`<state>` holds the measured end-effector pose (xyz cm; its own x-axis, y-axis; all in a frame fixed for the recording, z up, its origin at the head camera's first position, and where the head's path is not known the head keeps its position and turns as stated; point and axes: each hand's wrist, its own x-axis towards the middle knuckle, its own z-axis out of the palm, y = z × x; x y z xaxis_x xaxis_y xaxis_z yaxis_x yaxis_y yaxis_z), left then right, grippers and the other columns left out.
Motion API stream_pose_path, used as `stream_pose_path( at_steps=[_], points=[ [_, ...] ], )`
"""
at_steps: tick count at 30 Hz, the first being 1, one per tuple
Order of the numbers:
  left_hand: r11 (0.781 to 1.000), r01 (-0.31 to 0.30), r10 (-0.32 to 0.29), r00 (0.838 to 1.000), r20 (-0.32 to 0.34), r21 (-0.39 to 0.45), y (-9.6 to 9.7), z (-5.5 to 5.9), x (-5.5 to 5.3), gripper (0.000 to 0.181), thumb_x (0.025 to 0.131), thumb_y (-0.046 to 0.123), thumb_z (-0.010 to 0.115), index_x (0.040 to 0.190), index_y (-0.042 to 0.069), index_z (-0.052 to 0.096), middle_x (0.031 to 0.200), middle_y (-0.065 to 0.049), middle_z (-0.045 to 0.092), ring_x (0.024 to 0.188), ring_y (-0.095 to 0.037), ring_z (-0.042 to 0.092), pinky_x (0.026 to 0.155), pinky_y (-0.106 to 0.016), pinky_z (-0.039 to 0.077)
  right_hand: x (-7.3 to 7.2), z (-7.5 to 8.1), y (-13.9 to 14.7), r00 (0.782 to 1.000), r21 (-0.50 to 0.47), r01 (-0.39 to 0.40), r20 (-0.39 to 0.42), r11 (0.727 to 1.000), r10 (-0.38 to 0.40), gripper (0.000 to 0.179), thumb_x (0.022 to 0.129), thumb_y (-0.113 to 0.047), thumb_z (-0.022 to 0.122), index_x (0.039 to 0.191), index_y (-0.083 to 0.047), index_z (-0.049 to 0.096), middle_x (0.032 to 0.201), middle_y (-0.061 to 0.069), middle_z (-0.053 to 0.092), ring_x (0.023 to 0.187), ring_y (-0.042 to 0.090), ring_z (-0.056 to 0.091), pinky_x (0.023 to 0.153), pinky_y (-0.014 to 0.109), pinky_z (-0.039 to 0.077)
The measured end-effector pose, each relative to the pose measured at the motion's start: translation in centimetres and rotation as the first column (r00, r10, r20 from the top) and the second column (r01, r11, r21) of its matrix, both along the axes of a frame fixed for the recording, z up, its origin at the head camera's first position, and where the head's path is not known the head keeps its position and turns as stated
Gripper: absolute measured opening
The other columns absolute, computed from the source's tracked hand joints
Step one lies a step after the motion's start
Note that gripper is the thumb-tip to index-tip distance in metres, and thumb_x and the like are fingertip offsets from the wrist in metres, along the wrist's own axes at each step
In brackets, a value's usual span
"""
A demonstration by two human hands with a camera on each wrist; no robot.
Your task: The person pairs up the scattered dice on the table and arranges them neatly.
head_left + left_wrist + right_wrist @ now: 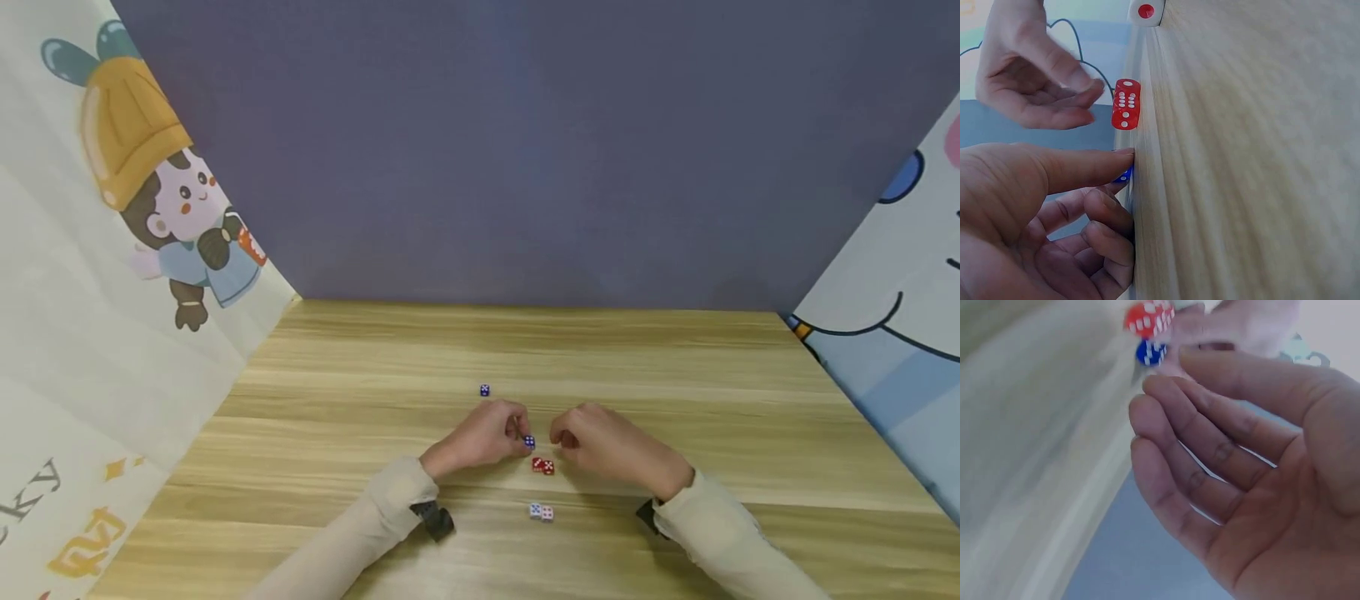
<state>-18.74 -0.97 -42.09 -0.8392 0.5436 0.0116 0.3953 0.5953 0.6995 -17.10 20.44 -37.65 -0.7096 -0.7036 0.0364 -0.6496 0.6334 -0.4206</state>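
My left hand (483, 435) pinches a blue die (529, 442) with white pips, down at the wooden tabletop. In the left wrist view the thumb hides most of that blue die (1123, 177). To its right is my right hand (611, 446), fingers loosely bent and holding nothing; a gap shows between it and the die. Two red dice, a left one (537, 465) and a right one (548, 467), sit side by side just on the near side of the blue die. The right wrist view shows the red (1149, 317) and blue dice blurred.
Nearer the person, two white dice (535, 511) stand side by side. A second blue die (484, 390) lies beyond the left hand. The wooden table (360, 358) ends at a dark grey-blue panel (525, 167), with printed cloths at both sides.
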Motion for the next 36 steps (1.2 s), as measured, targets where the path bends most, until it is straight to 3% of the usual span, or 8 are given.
stream_pose_path(
  at_steps=[3, 7, 15, 20, 27, 36],
  points=[
    [1.0, 0.009, -0.009, 1.0, 0.003, 0.002, 0.3, 0.0, 0.1, 0.016, 0.081, 0.009, 0.083, 0.084, 0.01, 0.067, 0.064, 0.006, 0.058, 0.054, -0.003, 0.048, 0.052, -0.019, 0.041, -0.8, 0.4, 0.7, 0.999, -0.021, 0.029, -0.034, 0.999, -0.03, 0.016, 0.084, 0.005, 0.068, 0.093, -0.007, 0.074, 0.08, -0.004, 0.067, 0.066, 0.0, 0.053, 0.059, 0.023, 0.047],
    [0.999, 0.029, -0.029, 1.0, 0.001, 0.023, 0.4, 0.2, 0.2, 0.016, 0.08, 0.007, 0.083, 0.083, 0.008, 0.067, 0.065, 0.007, 0.058, 0.054, -0.002, 0.048, 0.051, -0.018, 0.041, -2.6, 0.7, 0.6, 0.999, -0.071, 0.043, -0.027, 0.997, -0.045, 0.013, 0.089, -0.001, 0.07, 0.101, -0.005, 0.074, 0.083, -0.002, 0.07, 0.07, 0.001, 0.059, 0.063, 0.024, 0.051],
    [0.998, 0.045, -0.044, 0.999, -0.01, 0.034, -0.1, 0.3, 0.4, 0.017, 0.079, 0.007, 0.083, 0.085, 0.007, 0.066, 0.065, 0.006, 0.057, 0.054, -0.001, 0.048, 0.052, -0.017, 0.041, -7.9, 0.0, -2.3, 0.996, -0.177, 0.066, 0.076, 0.982, -0.053, 0.014, 0.092, -0.01, 0.071, 0.105, -0.005, 0.074, 0.089, -0.005, 0.071, 0.077, 0.006, 0.065, 0.069, 0.027, 0.055],
    [0.998, 0.05, -0.05, 0.999, -0.001, 0.042, -0.3, 0.4, 0.6, 0.017, 0.08, 0.007, 0.082, 0.085, 0.008, 0.067, 0.066, 0.004, 0.057, 0.055, -0.002, 0.048, 0.053, -0.018, 0.042, -10.0, -1.3, -4.6, 0.986, -0.211, 0.043, 0.169, 0.977, -0.007, 0.014, 0.091, -0.014, 0.074, 0.102, -0.006, 0.075, 0.087, -0.005, 0.072, 0.077, 0.008, 0.066, 0.071, 0.028, 0.055],
    [0.996, 0.062, -0.062, 0.998, -0.001, 0.059, -0.5, 0.2, 0.9, 0.016, 0.08, 0.006, 0.082, 0.084, 0.007, 0.066, 0.064, 0.005, 0.057, 0.054, -0.001, 0.048, 0.052, -0.018, 0.042, -11.2, -2.0, -7.0, 0.957, -0.179, -0.028, 0.279, 0.983, 0.078, 0.012, 0.087, -0.015, 0.078, 0.095, -0.008, 0.075, 0.084, -0.003, 0.072, 0.074, 0.011, 0.066, 0.067, 0.028, 0.055],
    [0.997, 0.061, -0.061, 0.998, 0.002, 0.048, -0.9, 0.4, 1.1, 0.016, 0.081, 0.007, 0.082, 0.083, 0.008, 0.066, 0.061, 0.007, 0.055, 0.052, 0.0, 0.046, 0.05, -0.017, 0.039, -11.1, -2.3, -8.5, 0.95, -0.174, -0.089, 0.282, 0.981, 0.136, 0.006, 0.087, -0.009, 0.077, 0.09, -0.004, 0.074, 0.083, 0.001, 0.07, 0.071, 0.011, 0.063, 0.066, 0.027, 0.054]
  ],
)
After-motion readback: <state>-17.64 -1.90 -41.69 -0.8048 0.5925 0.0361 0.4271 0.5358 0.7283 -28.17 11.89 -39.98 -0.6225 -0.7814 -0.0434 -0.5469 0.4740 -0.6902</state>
